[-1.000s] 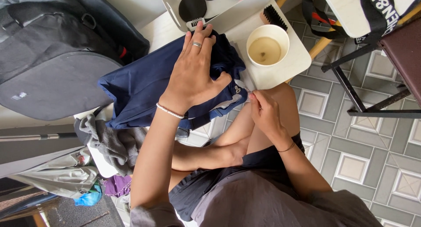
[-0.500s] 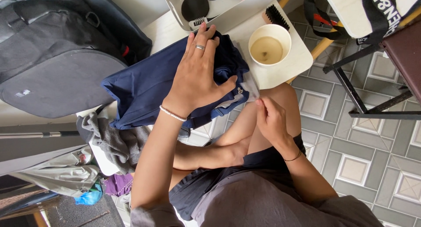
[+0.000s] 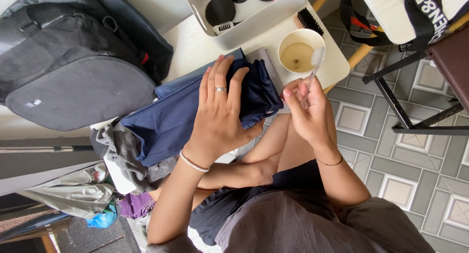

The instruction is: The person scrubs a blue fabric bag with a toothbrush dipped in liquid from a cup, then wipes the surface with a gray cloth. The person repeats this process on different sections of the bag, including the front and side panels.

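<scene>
On the small white table [image 3: 195,43] the left hand [image 3: 220,116] lies spread flat on soft, limp navy cloth [image 3: 171,121], best gripped at a folded edge, while the right hand [image 3: 305,114] pinches a light, thin clear tool [image 3: 312,70] near the cup [image 3: 300,50].

Ringed, braceleted hands [image 3: 220,121] — grey top, dark shorts.

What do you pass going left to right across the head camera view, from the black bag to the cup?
Black bag → navy cloth → left hand → right hand, with the paper cup just above it.
</scene>
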